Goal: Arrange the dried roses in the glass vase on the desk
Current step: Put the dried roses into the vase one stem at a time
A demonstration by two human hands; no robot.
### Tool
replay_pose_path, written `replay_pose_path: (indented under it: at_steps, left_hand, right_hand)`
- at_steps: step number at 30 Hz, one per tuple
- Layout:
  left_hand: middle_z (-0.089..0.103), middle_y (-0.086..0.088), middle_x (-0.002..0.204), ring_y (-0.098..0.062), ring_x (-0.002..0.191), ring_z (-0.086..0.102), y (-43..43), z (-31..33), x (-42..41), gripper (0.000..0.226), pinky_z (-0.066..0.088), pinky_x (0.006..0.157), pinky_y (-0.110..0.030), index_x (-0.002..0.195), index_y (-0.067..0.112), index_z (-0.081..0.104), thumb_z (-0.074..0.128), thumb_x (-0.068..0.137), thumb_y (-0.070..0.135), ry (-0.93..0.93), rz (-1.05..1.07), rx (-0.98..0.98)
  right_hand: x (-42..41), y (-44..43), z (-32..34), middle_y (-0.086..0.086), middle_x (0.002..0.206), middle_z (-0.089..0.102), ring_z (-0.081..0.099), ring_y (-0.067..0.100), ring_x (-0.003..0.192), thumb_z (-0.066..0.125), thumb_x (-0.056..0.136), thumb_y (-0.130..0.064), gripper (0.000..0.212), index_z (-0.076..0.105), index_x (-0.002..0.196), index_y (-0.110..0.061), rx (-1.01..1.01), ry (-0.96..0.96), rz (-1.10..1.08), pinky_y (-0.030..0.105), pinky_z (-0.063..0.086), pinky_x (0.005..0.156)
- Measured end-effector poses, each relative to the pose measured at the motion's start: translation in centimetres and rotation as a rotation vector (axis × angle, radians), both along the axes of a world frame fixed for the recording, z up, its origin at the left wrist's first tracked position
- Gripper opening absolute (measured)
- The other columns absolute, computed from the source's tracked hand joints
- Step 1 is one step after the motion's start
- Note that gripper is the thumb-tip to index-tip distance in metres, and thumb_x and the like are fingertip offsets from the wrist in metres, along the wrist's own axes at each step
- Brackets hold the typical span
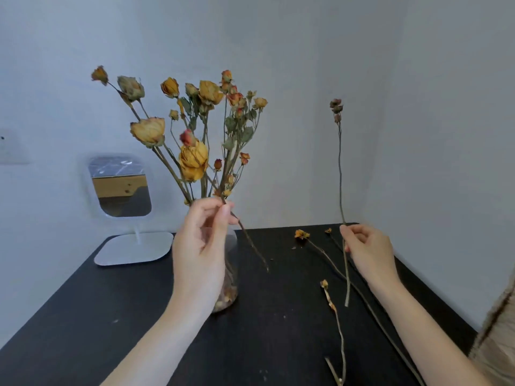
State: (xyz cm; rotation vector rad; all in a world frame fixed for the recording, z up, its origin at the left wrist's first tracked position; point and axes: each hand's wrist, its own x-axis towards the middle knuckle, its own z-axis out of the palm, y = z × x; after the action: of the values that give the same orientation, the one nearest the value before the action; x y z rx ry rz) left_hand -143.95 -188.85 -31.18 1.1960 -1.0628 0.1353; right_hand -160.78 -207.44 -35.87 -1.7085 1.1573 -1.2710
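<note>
A glass vase stands on the black desk, mostly hidden behind my left hand. Several dried yellow and orange roses rise out of it. My left hand pinches one rose stem at the vase's mouth; the stem's lower end hangs outside the vase, slanting down to the right. My right hand holds a long thin stem upright, with small dark red buds at its top. Three more dried stems lie on the desk: one with an orange head, a long one and a short one.
A white table mirror on a flat white base stands at the desk's back left. Pale walls meet in a corner behind the desk. A beige cloth shows at the right edge. Dry petals lie in the vase's bottom.
</note>
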Motion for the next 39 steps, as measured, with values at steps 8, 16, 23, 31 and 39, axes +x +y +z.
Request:
replay_pose_path:
  at_steps: [8,16,23,31,39]
  left_hand:
    - [0.059,0.031,0.076,0.008,0.078,0.056,3.7,4.1,5.3,0.017,0.039,0.072,-0.005,0.087,0.043,0.044,0.040,0.096,0.029,-0.166,0.377,-0.249]
    - [0.057,0.022,0.076,-0.012,0.081,0.058,2.9,6.2,6.3,0.013,0.042,0.067,-0.023,0.086,0.037,0.044,0.042,0.097,0.030,-0.249,0.452,-0.225]
    - [0.058,0.019,0.076,-0.024,0.082,0.057,1.3,5.0,6.0,0.009,0.044,0.071,-0.039,0.093,0.023,0.053,0.046,0.096,0.026,-0.254,0.374,-0.086]
    - [0.058,0.015,0.067,-0.010,0.062,0.057,0.2,6.4,6.0,0.013,0.044,0.058,-0.019,0.091,0.019,0.065,0.055,0.091,0.028,-0.326,0.372,-0.024]
    - [0.061,0.003,0.057,-0.016,0.059,0.062,-1.6,7.9,5.8,0.015,0.052,0.059,-0.031,0.090,0.019,0.071,0.059,0.089,0.028,-0.381,0.435,0.090]
  right_hand:
    - [2.5,1.3,0.3,-0.001,0.071,0.063,0.060,0.009,0.069,0.056,0.089,-0.027,0.006,0.057,0.091,-0.021,-0.035,0.026,0.077,0.019,0.041,0.059]
    - [2.3,1.5,0.5,0.000,0.069,0.062,0.059,0.009,0.068,0.056,0.089,-0.028,0.005,0.056,0.090,-0.023,-0.043,0.044,0.076,0.018,0.037,0.058]
    - [2.6,1.5,0.5,0.002,0.066,0.062,0.059,0.010,0.066,0.057,0.089,-0.027,0.006,0.058,0.088,-0.022,-0.051,0.053,0.072,0.019,0.037,0.057]
    - [3.0,1.7,0.4,0.001,0.067,0.062,0.060,0.011,0.067,0.057,0.089,-0.026,0.004,0.058,0.090,-0.022,-0.041,0.057,0.087,0.017,0.038,0.058]
    - [3.8,2.5,0.8,0.005,0.069,0.062,0.059,0.013,0.067,0.056,0.090,-0.022,0.005,0.055,0.085,-0.024,-0.026,0.046,0.122,0.019,0.039,0.057]
